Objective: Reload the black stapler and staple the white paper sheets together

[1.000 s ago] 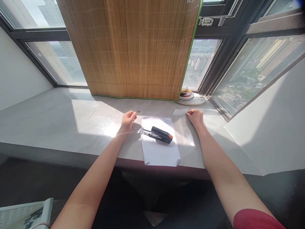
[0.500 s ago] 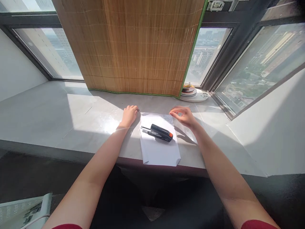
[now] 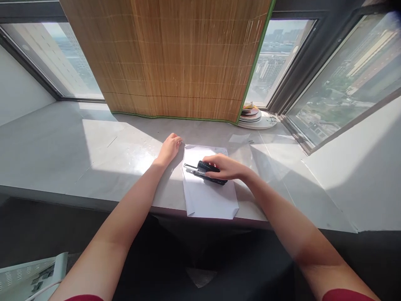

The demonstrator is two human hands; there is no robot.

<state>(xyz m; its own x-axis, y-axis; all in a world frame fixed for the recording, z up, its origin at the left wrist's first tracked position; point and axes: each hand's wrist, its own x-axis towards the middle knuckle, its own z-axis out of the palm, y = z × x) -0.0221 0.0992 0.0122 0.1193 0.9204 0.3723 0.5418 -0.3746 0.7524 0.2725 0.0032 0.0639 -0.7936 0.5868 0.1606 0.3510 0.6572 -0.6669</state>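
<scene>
A black stapler (image 3: 210,177) lies slantwise on white paper (image 3: 209,202), its metal staple tray sticking out at the left end. My right hand (image 3: 224,166) is closed around the stapler's upper body, covering its middle and orange part. Left of the paper's top corner, my left hand (image 3: 171,147) rests on the ledge with its fingers curled together. Whatever sits between those fingertips is too small to make out. Just beyond the paper, to the right, a small dark piece (image 3: 250,142) lies beside a clear plastic sheet (image 3: 240,138).
The pale window ledge (image 3: 103,163) carries everything and ends at a front edge near my lap. A bamboo blind (image 3: 175,62) hangs at the back. Stacked plates (image 3: 252,117) stand by the right window. A slotted pale green item (image 3: 31,276) is low on the left.
My right hand has moved left and down from beside the paper and closed on the stapler. My left hand stays about where it was, still curled. The view has tilted slightly.
</scene>
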